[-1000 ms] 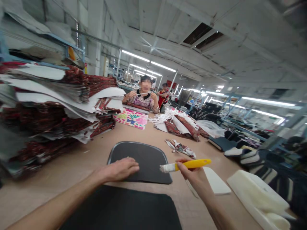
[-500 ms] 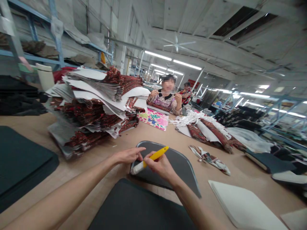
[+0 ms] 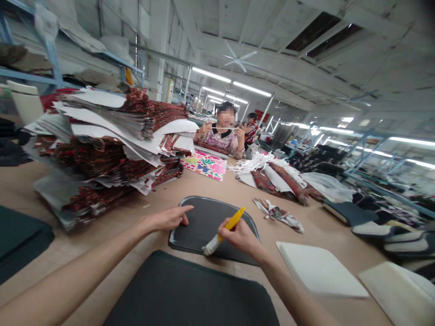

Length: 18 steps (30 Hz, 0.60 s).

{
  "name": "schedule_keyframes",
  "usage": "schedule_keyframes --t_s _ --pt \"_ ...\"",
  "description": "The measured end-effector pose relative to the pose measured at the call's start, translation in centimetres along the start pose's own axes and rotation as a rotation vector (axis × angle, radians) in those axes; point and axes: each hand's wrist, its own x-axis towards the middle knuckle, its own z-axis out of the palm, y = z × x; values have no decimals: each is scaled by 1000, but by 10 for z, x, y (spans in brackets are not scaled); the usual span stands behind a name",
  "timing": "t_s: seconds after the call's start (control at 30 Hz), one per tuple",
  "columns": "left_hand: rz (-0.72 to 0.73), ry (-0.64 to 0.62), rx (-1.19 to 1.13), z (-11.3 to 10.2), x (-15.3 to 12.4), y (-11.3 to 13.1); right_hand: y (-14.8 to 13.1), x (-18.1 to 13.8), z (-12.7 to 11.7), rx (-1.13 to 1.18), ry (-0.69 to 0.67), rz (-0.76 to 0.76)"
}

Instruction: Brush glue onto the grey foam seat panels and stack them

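A dark panel with rounded corners (image 3: 200, 217) lies on the brown tabletop, a pale wet-looking band along its rim. My right hand (image 3: 238, 233) is closed around the yellow handle of a paintbrush (image 3: 232, 222). Its whitish bristle end touches the panel's near edge. At the panel's left side, my left hand (image 3: 171, 218) rests with the index finger stretched out and a fingertip on the surface; it holds nothing. Closer to me lies another black panel, or a stack of them (image 3: 190, 292).
A tall stack of patterned red fabric and white sheets (image 3: 112, 140) stands left. Rolled fabric (image 3: 285, 181) and a crumpled cloth strip (image 3: 278, 215) lie beyond the panel. White boards (image 3: 321, 269) are at right. Across the table sits a person (image 3: 222, 136), both hands raised.
My right hand has moved the brush rightward along the panel's near edge, from the left corner. My left hand stays at the panel's left side. The camera view has shifted right.
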Motion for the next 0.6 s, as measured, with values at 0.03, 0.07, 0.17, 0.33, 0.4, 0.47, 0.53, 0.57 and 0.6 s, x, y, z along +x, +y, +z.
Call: schedule_keyframes --t_s 0.03,0.07,0.17,0.33,0.4,0.47,0.53,0.57,0.6 --pt "-4 -2 13 0 0 1 4 -3 -7 -14 15 10" --pt "-7 -4 25 -1 1 1 8 -7 -13 -30 33 21" --pt "-15 -12 60 -1 2 2 19 -17 -34 -69 73 53" --pt "-31 -20 113 -2 6 3 38 -34 -66 -99 87 89" --pt "-35 -22 130 -2 7 4 45 -42 -81 -102 91 103" --pt "-38 -24 144 -2 7 5 53 -51 -97 -107 105 126" --pt "-36 -24 152 -3 7 5 59 -60 -115 -119 134 149" --pt "-35 -25 153 -4 7 6 60 -64 -123 -125 156 157" --pt "-33 -25 153 -4 7 6 60 -67 -130 -130 182 162"
